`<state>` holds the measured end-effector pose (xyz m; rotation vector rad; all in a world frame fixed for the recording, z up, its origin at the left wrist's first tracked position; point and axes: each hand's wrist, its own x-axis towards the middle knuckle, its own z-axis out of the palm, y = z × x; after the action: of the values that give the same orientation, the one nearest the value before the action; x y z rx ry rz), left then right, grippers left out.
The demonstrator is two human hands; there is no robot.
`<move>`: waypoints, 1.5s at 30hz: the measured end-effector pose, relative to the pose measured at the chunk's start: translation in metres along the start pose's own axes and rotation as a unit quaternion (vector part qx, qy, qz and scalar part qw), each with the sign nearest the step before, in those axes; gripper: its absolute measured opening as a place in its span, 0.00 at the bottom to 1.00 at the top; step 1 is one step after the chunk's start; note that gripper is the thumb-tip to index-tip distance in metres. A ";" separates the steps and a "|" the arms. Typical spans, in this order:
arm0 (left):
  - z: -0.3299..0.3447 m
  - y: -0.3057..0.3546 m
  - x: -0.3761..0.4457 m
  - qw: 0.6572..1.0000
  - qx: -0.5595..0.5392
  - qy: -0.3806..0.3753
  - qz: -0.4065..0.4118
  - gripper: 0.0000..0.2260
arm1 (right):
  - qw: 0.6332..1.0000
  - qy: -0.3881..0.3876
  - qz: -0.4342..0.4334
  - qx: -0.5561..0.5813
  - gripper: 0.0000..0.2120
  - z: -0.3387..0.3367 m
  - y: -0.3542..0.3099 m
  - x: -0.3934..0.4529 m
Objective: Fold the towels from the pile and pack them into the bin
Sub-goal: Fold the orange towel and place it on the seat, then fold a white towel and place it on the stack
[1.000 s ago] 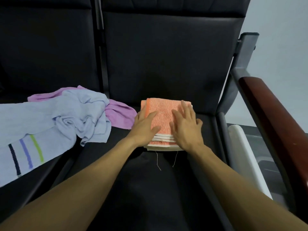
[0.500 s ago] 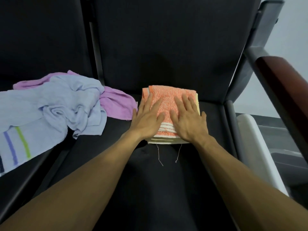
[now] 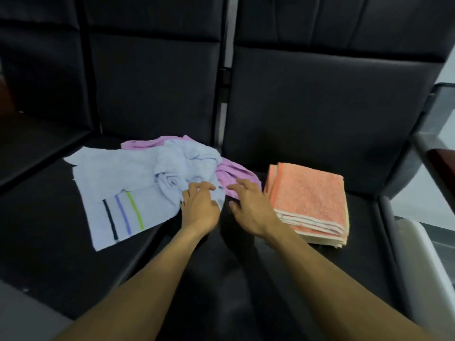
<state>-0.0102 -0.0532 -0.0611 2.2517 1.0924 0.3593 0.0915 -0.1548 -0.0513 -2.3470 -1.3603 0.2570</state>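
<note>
A crumpled light blue towel (image 3: 138, 183) with black, blue and green stripes lies on the left black seat, over a purple towel (image 3: 236, 175). My left hand (image 3: 200, 207) is on the blue towel's right edge, its fingers curled into the cloth. My right hand (image 3: 248, 207) reaches beside it with spread fingers, the fingertips touching the purple towel. A folded orange towel (image 3: 310, 200) sits untouched on the right seat, to the right of my right hand, on top of a pale folded layer.
Black padded seats (image 3: 246, 279) and backrests fill the view. A metal armrest with a dark wooden top (image 3: 440, 163) stands at the right. Beyond the seat's right edge shows a white rounded plastic rim (image 3: 416, 244), possibly the bin.
Both hands have left the folded orange towel and moved left onto the pile. The view has swung left, so the orange towel now lies to the right.
</note>
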 end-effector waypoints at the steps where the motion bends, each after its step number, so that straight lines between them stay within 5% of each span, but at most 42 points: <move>1: -0.004 -0.012 -0.002 1.000 -0.015 0.013 -0.019 0.18 | 1.000 -0.020 -0.006 0.014 0.24 0.011 -0.010 0.006; 13: -0.006 -0.072 0.018 0.984 -0.162 -0.003 -0.076 0.19 | 0.996 -0.083 0.031 0.009 0.25 0.070 -0.041 0.072; 18: -0.005 -0.068 0.020 0.979 -0.190 0.014 -0.076 0.16 | 0.948 0.225 0.052 0.219 0.18 0.040 -0.052 0.067; 29: 0.009 -0.050 0.013 0.974 -0.203 -0.061 -0.080 0.21 | 0.905 0.340 -0.017 0.255 0.20 -0.007 -0.059 0.052; 37: 0.013 -0.056 0.014 0.998 -0.060 -0.031 0.005 0.22 | 0.915 0.306 0.026 0.260 0.15 -0.002 -0.060 0.046; 41: 0.011 -0.052 0.010 0.999 0.045 -0.018 0.018 0.07 | 0.943 0.250 0.044 0.214 0.14 0.003 -0.053 0.043; 45: 0.012 -0.034 0.007 0.994 -0.059 -0.093 0.014 0.12 | 0.978 0.167 0.080 0.097 0.11 0.006 -0.042 0.046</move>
<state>-0.0208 -0.0365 -0.0917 2.1505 0.9198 0.2151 0.0799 -0.0953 -0.0359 -2.2141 -0.9465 0.0341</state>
